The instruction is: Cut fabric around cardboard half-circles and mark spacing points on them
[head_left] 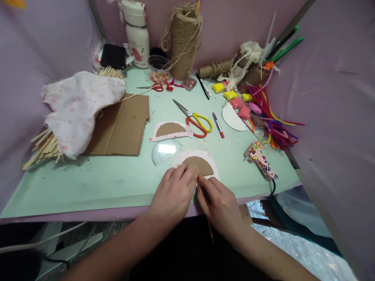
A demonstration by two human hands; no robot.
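Right fingers (pixel 206 184) tight around skewer (pixel 195 168)

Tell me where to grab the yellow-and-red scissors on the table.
Take the scissors by the handle loops, coming from the near right: they lie flat, blades shut and pointing away to the far left, loops nearest the right hand.

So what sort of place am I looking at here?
Probably a home craft table, screened by lilac cloth. A big twine spool, pipe cleaners and a glue gun sit on it, and the right hand holds a thin stick at a cardboard half-circle.
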